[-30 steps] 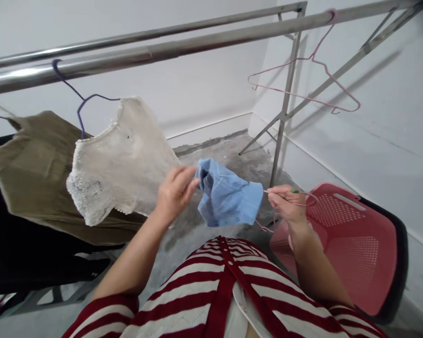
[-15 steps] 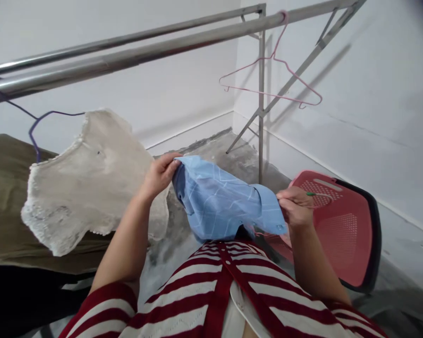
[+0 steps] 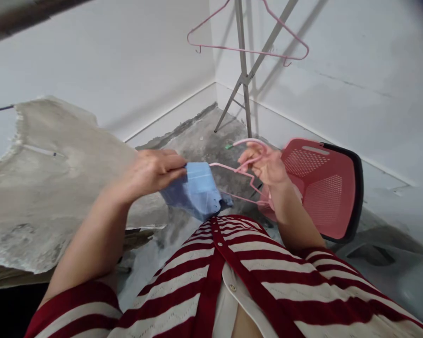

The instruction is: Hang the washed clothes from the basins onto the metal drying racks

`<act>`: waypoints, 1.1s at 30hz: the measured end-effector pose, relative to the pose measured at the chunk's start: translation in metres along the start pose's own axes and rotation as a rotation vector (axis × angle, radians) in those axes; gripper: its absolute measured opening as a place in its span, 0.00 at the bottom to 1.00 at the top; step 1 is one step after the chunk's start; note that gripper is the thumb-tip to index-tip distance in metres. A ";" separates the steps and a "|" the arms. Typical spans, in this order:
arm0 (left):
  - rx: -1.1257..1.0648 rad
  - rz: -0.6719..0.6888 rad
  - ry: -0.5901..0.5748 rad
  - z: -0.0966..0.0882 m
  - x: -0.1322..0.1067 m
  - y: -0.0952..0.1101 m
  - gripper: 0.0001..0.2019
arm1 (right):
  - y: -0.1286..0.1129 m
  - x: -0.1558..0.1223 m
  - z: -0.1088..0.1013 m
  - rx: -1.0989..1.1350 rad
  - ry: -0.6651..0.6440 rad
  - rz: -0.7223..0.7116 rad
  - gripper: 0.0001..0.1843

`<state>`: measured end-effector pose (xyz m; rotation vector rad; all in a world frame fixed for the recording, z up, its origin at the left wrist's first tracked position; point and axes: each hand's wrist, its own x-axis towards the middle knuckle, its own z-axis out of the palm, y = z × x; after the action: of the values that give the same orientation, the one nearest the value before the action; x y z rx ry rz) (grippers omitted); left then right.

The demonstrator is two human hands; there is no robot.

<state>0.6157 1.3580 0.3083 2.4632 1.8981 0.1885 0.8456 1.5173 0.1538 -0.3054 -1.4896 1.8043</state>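
Observation:
My left hand (image 3: 158, 171) is closed on a light blue shirt (image 3: 200, 190) with thin white lines, bunched up in front of my body. A pink clothes hanger (image 3: 229, 167) is in my right hand (image 3: 264, 164), its hooked end with a green tip curving up past my fingers. The hanger's left shoulder reaches into the blue cloth; its far end there is hidden. Part of its frame shows below, between the shirt and my right hand.
On the left hangs a white lace-edged garment (image 3: 66, 159). Another pink hanger (image 3: 246, 49) hangs before the metal rack's legs (image 3: 246, 94). At the right stands a pink basket (image 3: 327, 197) with a dark rim. Part of a rail (image 3: 28, 16) crosses the top left.
The shirt has been drawn left and bunched up by my left hand, and more of the hanger shows. My right hand moved left and up. The view has tilted down.

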 end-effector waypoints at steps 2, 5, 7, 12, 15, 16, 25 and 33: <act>-0.064 0.010 0.059 -0.013 -0.007 -0.007 0.19 | 0.026 0.005 -0.012 -0.091 0.147 0.098 0.32; -0.174 0.013 0.070 -0.029 -0.015 -0.004 0.19 | 0.073 0.000 0.002 -0.290 0.006 0.271 0.26; -0.232 -0.004 0.050 -0.036 -0.019 0.001 0.20 | 0.102 -0.007 0.026 -0.370 -0.203 0.281 0.26; -0.190 -0.069 0.030 -0.042 -0.045 -0.017 0.20 | 0.127 0.004 0.044 -0.479 -0.229 0.243 0.11; -0.022 -0.151 0.049 -0.028 -0.068 -0.046 0.21 | 0.105 0.033 0.014 -0.639 0.064 0.115 0.07; 0.039 -0.188 0.058 -0.021 -0.073 -0.053 0.22 | 0.093 0.043 0.003 -0.670 0.141 0.076 0.05; 0.602 -0.660 0.037 0.038 -0.067 -0.031 0.18 | 0.015 0.071 0.004 -0.936 0.372 -0.101 0.05; 0.386 -0.813 0.220 0.080 -0.066 -0.016 0.19 | 0.009 0.044 0.016 -0.887 0.526 -0.100 0.08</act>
<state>0.5929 1.3029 0.2225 1.6498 3.0816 0.0690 0.8028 1.5351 0.1622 -1.0219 -1.7638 0.7833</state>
